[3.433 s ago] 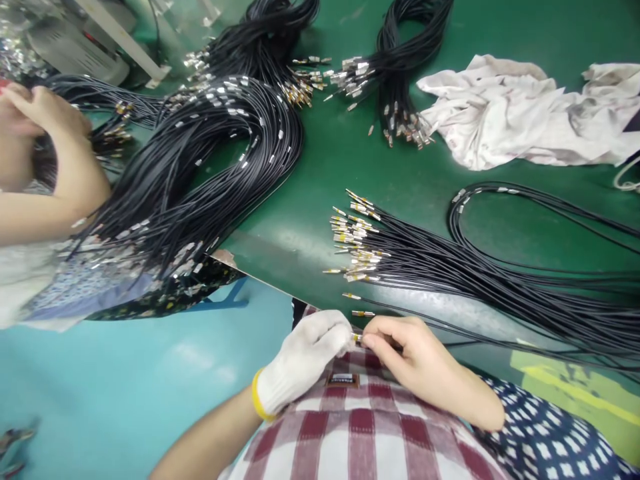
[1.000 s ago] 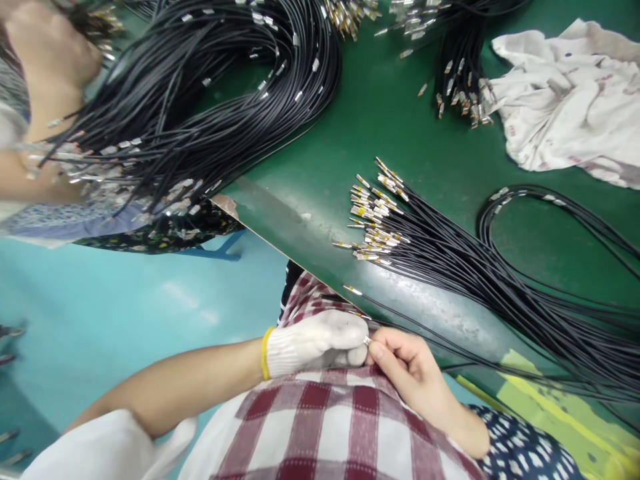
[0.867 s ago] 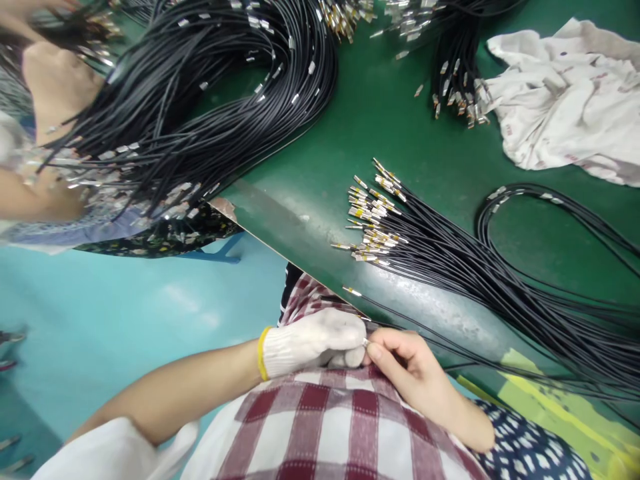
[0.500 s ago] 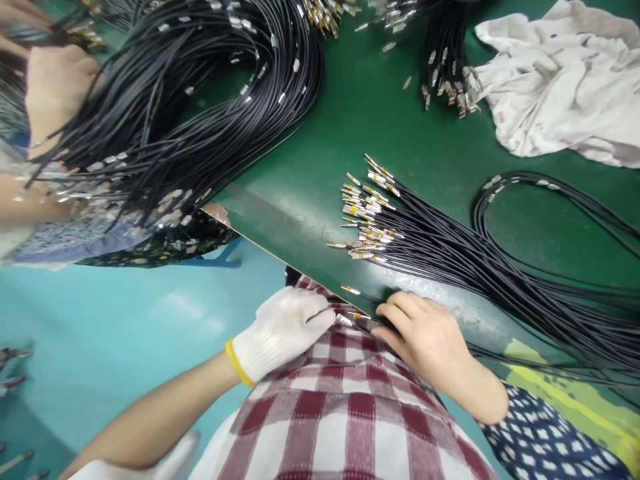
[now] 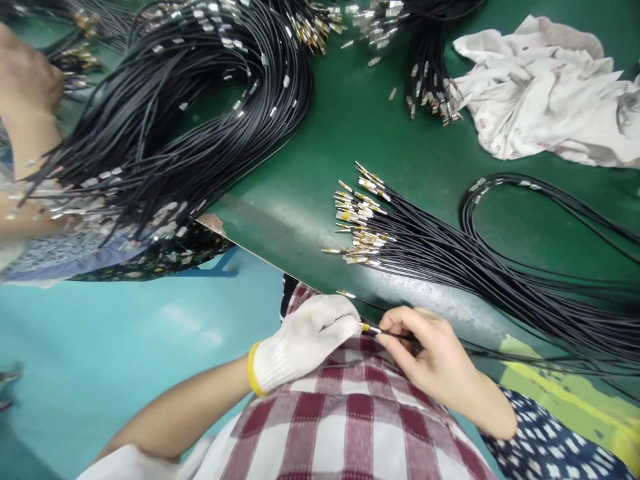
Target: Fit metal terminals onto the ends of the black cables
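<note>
My left hand (image 5: 320,333), in a white knit glove with a yellow cuff, is closed at the tip of a black cable. The end of that cable (image 5: 371,329), with a yellow band and metal parts, shows between my two hands. My bare right hand (image 5: 430,343) pinches the cable just behind the banded end, thumb below and fingers above. Another cable end (image 5: 346,294) lies at the table edge above my gloved hand. Past my hands, a bundle of black cables (image 5: 450,240) with yellow-banded metal ends lies on the green table.
On the left lies a thick coil of black cables (image 5: 280,120) with white tags. Another person's hand (image 5: 30,93) is beside it. A crumpled white cloth (image 5: 540,93) lies at the back right, near further cable ends (image 5: 430,93). The table's edge (image 5: 260,257) slants in front of me.
My gloved left hand has moved right, up to the cable end by my right hand. The right hand's fingers have turned to pinch the cable. The other person's hand has shifted left.
</note>
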`<action>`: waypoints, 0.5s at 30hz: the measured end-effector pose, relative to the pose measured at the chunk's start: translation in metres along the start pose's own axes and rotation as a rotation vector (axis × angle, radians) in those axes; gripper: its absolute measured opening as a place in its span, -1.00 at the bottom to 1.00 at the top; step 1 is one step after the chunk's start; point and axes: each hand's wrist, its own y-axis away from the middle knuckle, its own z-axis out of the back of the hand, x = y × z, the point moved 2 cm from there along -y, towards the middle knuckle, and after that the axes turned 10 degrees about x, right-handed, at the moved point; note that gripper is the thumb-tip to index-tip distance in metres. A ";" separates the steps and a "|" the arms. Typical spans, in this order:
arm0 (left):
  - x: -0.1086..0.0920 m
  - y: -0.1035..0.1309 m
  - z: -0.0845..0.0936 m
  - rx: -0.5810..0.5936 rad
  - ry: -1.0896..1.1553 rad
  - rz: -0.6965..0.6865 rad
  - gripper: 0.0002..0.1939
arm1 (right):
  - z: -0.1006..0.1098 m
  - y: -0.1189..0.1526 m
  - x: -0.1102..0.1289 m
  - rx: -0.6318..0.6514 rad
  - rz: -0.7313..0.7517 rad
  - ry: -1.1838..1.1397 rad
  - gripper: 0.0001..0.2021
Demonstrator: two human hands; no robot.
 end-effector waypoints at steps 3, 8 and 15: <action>0.001 0.001 -0.001 0.046 0.111 0.059 -0.74 | -0.001 -0.003 0.004 0.133 -0.009 -0.110 -0.88; 0.002 0.004 -0.005 0.103 0.227 0.101 -0.76 | -0.003 -0.005 0.007 0.178 -0.062 -0.226 -0.73; 0.003 0.006 -0.010 0.137 0.274 0.080 -0.75 | -0.013 -0.004 0.008 0.286 -0.237 -0.598 -0.59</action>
